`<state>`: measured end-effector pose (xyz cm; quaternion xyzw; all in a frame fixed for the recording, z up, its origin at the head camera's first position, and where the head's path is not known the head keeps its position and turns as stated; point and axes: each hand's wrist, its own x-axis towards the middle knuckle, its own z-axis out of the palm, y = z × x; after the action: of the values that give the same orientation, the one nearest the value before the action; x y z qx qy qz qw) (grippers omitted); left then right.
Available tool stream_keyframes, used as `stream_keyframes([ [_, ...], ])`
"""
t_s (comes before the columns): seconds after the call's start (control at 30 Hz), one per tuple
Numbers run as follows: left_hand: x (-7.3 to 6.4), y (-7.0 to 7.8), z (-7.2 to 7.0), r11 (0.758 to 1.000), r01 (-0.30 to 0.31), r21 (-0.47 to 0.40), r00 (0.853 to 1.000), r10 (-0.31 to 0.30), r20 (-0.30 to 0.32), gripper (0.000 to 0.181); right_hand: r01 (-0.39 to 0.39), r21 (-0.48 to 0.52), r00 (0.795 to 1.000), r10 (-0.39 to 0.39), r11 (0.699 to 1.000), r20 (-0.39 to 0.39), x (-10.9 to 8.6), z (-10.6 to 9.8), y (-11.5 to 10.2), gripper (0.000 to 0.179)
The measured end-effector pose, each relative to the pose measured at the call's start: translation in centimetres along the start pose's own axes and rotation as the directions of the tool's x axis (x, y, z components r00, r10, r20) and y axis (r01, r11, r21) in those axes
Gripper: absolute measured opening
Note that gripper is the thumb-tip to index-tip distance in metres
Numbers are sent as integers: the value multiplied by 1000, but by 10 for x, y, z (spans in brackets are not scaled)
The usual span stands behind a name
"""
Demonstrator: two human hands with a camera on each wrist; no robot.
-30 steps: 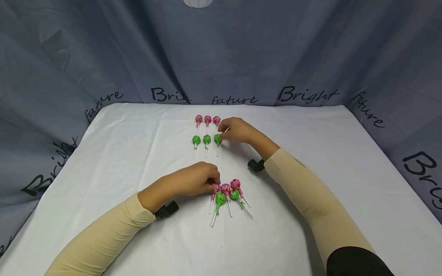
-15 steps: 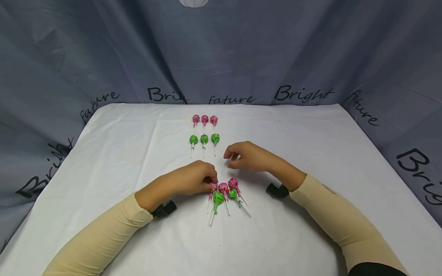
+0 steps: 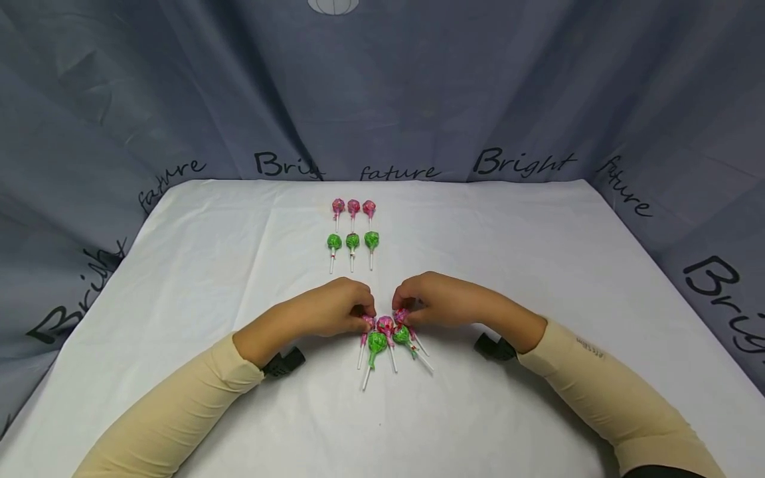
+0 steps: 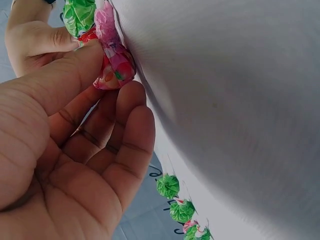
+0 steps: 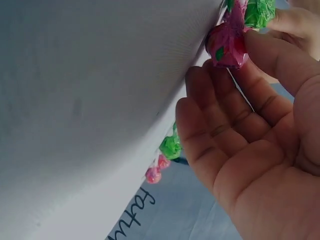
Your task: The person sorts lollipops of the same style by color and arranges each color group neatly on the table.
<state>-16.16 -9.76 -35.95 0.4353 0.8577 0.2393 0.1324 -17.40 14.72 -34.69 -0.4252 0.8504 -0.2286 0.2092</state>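
Note:
In the near cluster of wrapped lollipops, my left hand pinches the head of the leftmost pink lollipop between thumb and fingers. On the other side, my right hand has its thumb and fingertips round the head of the rightmost pink lollipop. Between the hands lies a middle pink lollipop. In front of it are a green lollipop with its stick toward me and a second green lollipop slanting right.
Farther back on the white cloth lies a row of pink lollipops, with a row of green lollipops just in front, sticks toward me. A grey curtain with black lettering hangs behind the table.
My right hand has left the far green lollipop at the row's right end and come back toward me, onto the rightmost pink lollipop of the near cluster. The left hand has stayed in place.

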Motion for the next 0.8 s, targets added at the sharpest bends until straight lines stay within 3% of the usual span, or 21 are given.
stream_keyframes([
  [0.5,1,3,-1,1000,-2,12,1000,2,5,4,-21,-21,999,20,1000,-41,-14,5,-2,7],
  [0.8,-3,1,-2,999,42,12,999,-42,-4,4,-17,-44,998,14,999,-60,-14,9,-4,13],
])
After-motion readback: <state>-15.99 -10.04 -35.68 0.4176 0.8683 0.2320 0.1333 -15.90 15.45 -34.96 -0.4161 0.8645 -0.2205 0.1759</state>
